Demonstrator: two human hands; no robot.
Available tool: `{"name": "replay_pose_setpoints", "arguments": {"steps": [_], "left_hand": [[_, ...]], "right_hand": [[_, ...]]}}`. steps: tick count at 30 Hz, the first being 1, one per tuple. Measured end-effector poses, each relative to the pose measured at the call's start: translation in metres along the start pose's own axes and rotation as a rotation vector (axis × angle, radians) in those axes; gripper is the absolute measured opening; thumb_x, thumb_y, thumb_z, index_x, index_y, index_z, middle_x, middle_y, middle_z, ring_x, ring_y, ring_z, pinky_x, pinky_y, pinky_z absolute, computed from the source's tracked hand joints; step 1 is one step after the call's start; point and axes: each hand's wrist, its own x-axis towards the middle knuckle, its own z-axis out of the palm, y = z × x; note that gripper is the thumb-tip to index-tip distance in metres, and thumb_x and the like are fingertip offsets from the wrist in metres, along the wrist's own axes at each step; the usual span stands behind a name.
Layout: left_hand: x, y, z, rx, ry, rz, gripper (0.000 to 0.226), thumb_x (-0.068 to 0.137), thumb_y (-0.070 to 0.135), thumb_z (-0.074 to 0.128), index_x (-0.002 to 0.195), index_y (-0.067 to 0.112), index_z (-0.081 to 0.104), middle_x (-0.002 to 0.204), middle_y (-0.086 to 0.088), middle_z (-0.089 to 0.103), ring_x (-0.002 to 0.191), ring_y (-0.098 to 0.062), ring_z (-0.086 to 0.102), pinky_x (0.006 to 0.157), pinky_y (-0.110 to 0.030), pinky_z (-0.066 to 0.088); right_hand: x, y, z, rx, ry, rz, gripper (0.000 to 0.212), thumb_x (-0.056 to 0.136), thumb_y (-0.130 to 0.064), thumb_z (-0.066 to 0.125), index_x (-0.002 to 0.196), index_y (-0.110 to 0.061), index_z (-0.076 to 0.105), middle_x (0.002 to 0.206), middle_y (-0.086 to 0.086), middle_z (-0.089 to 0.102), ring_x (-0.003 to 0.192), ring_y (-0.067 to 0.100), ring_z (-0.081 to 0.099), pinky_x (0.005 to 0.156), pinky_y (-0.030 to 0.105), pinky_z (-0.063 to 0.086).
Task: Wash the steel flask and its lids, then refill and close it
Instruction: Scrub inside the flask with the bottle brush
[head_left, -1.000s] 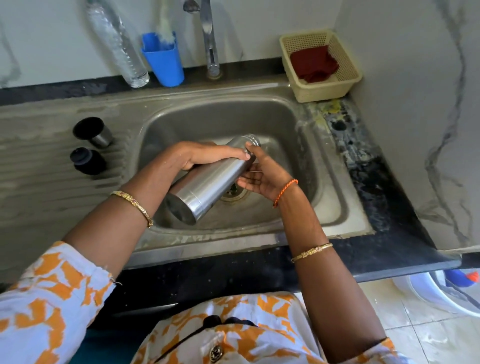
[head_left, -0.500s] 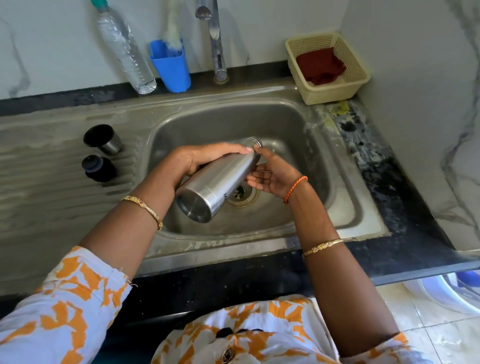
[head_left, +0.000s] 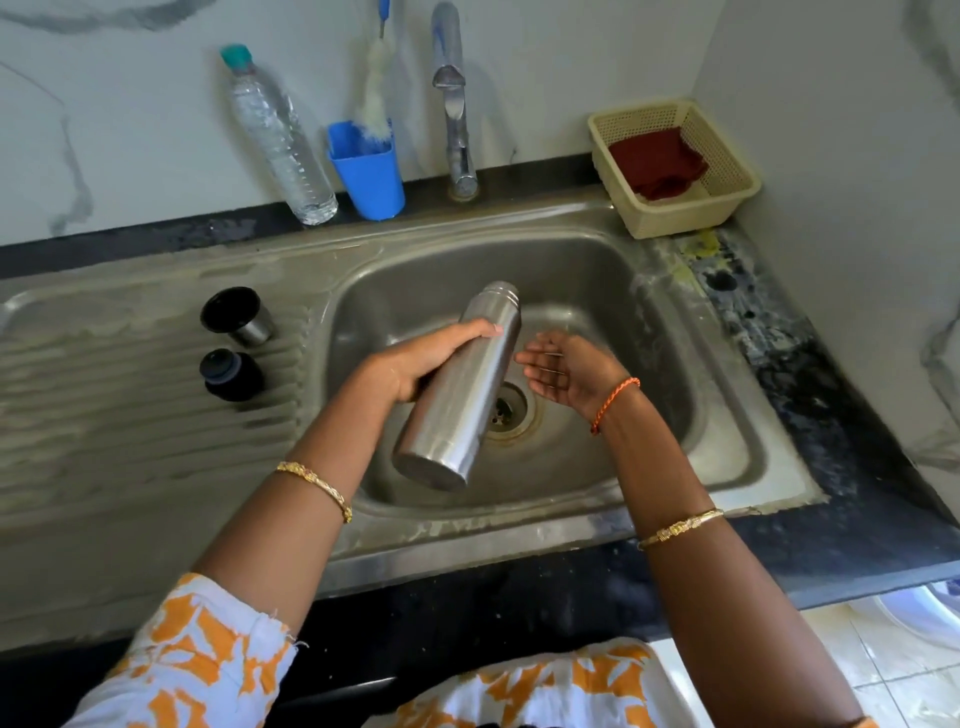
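Observation:
The steel flask (head_left: 462, 395) hangs tilted over the sink basin (head_left: 675, 364), mouth pointing away and base toward me. My left hand (head_left: 415, 361) grips it round the middle. My right hand (head_left: 566, 371) is held open, palm up, just right of the flask and apart from it. Two lids stand on the draining board at the left: a steel cup lid (head_left: 236, 317) with a dark inside, and a black stopper (head_left: 228, 371) in front of it.
The tap (head_left: 454, 104) rises behind the basin; no water shows. A plastic water bottle (head_left: 275, 135) and a blue cup (head_left: 369, 171) with a brush stand at the back. A beige basket (head_left: 727, 192) with a red cloth sits at the back right. The drain (head_left: 509, 408) lies under the flask.
My right hand has let go of the flask's neck and now lies open beside it. The flask has swung more upright in my left hand. My view has tipped upward.

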Motion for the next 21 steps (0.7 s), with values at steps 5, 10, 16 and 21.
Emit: {"name": "replay_pose_setpoints", "arguments": {"steps": [5, 10, 16, 21], "left_hand": [[0.004, -0.022, -0.005, -0.105, 0.097, 0.165, 0.042, 0.074, 0.040, 0.077, 0.107, 0.025, 0.055, 0.101, -0.005, 0.068, 0.089, -0.018, 0.066, 0.077, -0.031, 0.053], [0.009, -0.026, -0.007, -0.128, 0.257, 0.301, 0.057, 0.071, 0.027, 0.083, 0.120, 0.022, 0.055, 0.101, 0.003, 0.068, 0.088, -0.008, 0.065, 0.070, -0.022, 0.049], [0.013, -0.018, -0.024, -0.301, 0.380, 0.373, 0.047, 0.067, 0.020, 0.086, 0.107, 0.021, 0.062, 0.095, 0.005, 0.070, 0.088, -0.011, 0.068, 0.073, -0.022, 0.053], [0.012, -0.008, -0.053, -0.410, 0.575, 0.482, 0.055, 0.061, 0.008, 0.088, 0.109, 0.011, 0.062, 0.093, 0.003, 0.070, 0.081, -0.009, 0.067, 0.063, -0.016, 0.052]], "right_hand": [[0.005, -0.019, 0.007, -0.073, 0.014, -0.081, 0.022, 0.096, -0.019, 0.045, 0.081, -0.012, 0.060, 0.061, -0.003, 0.069, 0.060, 0.011, 0.058, 0.064, 0.025, 0.049], [0.010, -0.043, 0.024, -0.122, 0.022, -0.173, 0.020, 0.095, -0.014, 0.046, 0.082, -0.010, 0.061, 0.076, 0.005, 0.067, 0.062, 0.013, 0.058, 0.055, 0.023, 0.047], [0.006, -0.063, 0.053, -0.265, 0.015, -0.268, 0.014, 0.095, -0.009, 0.047, 0.089, -0.007, 0.059, 0.076, 0.007, 0.064, 0.059, 0.014, 0.055, 0.052, 0.022, 0.043], [0.003, -0.107, 0.113, -0.507, -0.007, -0.495, 0.018, 0.093, -0.010, 0.051, 0.076, -0.012, 0.056, 0.078, 0.006, 0.062, 0.057, 0.011, 0.055, 0.048, 0.019, 0.047]]}}
